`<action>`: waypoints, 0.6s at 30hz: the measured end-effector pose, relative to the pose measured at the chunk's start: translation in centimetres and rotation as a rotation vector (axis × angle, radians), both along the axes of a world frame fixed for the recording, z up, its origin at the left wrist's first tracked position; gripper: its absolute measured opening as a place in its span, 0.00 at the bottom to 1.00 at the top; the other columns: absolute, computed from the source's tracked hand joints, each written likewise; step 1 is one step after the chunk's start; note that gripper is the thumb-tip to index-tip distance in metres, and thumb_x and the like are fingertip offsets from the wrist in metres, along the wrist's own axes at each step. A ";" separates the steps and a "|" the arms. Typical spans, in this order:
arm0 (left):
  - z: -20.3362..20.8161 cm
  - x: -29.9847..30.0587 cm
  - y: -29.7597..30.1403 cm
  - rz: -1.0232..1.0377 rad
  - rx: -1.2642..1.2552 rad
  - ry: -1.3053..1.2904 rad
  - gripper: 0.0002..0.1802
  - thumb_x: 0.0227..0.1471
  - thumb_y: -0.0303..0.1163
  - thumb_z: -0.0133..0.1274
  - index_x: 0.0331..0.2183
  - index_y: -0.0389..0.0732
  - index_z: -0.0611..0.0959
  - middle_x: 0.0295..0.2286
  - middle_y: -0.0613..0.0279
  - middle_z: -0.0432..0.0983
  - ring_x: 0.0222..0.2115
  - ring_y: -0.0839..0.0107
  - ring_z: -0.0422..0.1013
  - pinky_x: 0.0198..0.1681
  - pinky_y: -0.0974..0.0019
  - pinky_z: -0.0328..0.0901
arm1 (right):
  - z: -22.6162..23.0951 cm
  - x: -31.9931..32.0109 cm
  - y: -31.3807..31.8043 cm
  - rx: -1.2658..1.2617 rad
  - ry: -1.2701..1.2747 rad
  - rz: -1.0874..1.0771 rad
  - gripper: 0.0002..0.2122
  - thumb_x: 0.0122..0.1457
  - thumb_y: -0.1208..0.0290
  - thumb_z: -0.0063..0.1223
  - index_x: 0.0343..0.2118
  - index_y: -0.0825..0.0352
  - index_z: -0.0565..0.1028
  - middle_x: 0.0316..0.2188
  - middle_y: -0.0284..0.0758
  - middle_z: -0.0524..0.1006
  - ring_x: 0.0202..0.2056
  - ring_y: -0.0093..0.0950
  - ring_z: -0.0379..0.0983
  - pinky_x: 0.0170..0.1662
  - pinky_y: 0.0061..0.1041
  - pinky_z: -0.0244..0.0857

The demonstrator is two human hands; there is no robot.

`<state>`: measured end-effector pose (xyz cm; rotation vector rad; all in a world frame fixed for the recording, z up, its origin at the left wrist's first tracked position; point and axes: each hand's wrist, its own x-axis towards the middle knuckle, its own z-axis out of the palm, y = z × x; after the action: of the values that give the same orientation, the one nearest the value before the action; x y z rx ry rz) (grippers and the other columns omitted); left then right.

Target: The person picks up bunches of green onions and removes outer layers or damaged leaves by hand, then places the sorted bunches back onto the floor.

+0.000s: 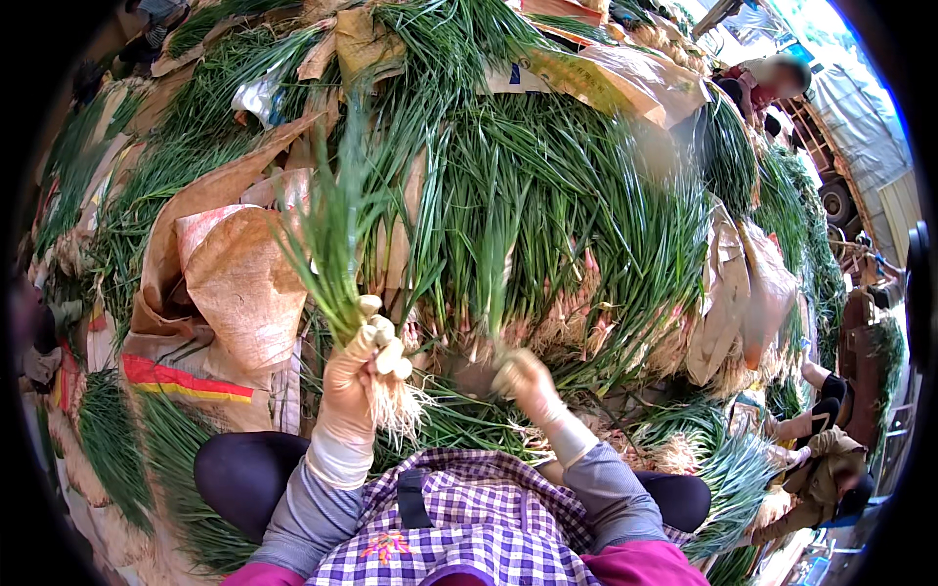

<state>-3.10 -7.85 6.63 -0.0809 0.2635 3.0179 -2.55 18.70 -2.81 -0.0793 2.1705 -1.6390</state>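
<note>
My left hand (354, 376), in a pale glove or finger covers, is closed around a bunch of green onions (337, 278). Their long leaves point up and away, and the stringy whitish roots hang below my fingers. To its right, my right hand (528, 384) is smeared by motion, its fingers drawn together at the lower end of a blurred green onion (498, 283). Just beyond both hands lies a wide heap of green onions (547, 195), leaves away from me and reddish-white bulbs and roots toward me.
Crumpled brown woven sacks (239, 273) lie left of my hands, and more sacking (728, 293) is at the right. Loose green onions (723, 459) spread by my right knee. People (826, 479) sit or bend at the right side. A vehicle wheel (836, 202) shows farther off.
</note>
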 end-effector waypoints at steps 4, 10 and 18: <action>1.3 0.3 -1.1 0.050 0.014 0.023 0.17 0.54 0.25 0.47 0.47 0.43 0.67 0.29 0.64 0.71 0.22 0.75 0.66 0.28 0.65 0.64 | -4.0 2.4 0.6 0.672 -0.044 0.965 0.12 0.58 0.66 0.39 0.34 0.67 0.74 0.32 0.39 0.77 0.32 0.34 0.74 0.37 0.27 0.70; 1.3 0.5 -1.5 0.063 -0.038 -0.004 0.17 0.54 0.25 0.48 0.46 0.43 0.67 0.29 0.64 0.71 0.22 0.74 0.65 0.29 0.64 0.65 | -5.0 -12.0 -1.8 0.781 0.305 -0.086 0.12 0.59 0.68 0.39 0.29 0.64 0.77 0.25 0.38 0.78 0.23 0.27 0.74 0.29 0.25 0.71; 0.8 0.4 -2.2 0.102 -0.013 0.020 0.14 0.56 0.27 0.44 0.46 0.42 0.67 0.27 0.64 0.66 0.21 0.76 0.64 0.29 0.67 0.63 | -7.2 -22.1 -5.2 0.822 0.074 -0.320 0.13 0.50 0.60 0.54 0.33 0.64 0.77 0.31 0.40 0.78 0.34 0.36 0.75 0.39 0.32 0.67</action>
<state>-2.74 -10.01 7.42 -0.0666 0.2896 3.1204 -24.63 13.46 -10.01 0.4697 2.8434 -0.7568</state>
